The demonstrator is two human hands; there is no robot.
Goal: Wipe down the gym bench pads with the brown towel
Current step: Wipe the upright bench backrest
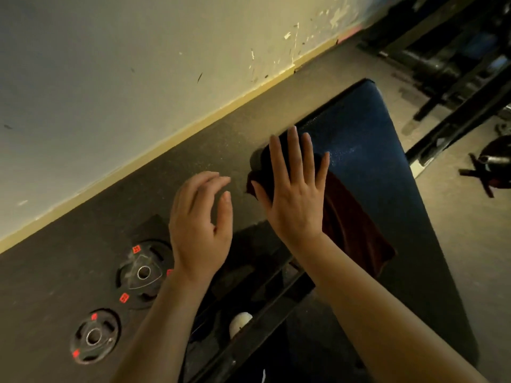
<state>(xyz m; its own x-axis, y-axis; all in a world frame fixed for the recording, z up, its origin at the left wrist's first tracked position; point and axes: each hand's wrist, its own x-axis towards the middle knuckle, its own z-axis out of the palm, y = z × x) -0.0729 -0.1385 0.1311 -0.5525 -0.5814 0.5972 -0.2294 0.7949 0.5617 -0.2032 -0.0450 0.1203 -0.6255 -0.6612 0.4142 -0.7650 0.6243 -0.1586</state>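
From the head camera, looking down: the right hand (pixel 294 189) lies flat, fingers straight and spread, pressing the brown towel (pixel 351 217) against the blue bench pad (pixel 367 128). A flat palm makes sense here, since it spreads pressure across the cloth so a wide strip gets wiped at once. The towel sits on the pad's left edge, part of it bunched under the fingers and spilling over the side, the rest trailing back toward the wrist. The left hand (pixel 200 225) hovers off to the side over the dark floor, fingers loosely curled, holding nothing, apart from the towel and the bench; it looks like it's just keeping clear. Specks glint on the pad just beyond the fingertips, perhaps moisture, so I'd judge that stretch not yet wiped. Below on the floor lie two weight plates (pixel 143 272), with the black bench frame (pixel 273 302) running under the forearms.
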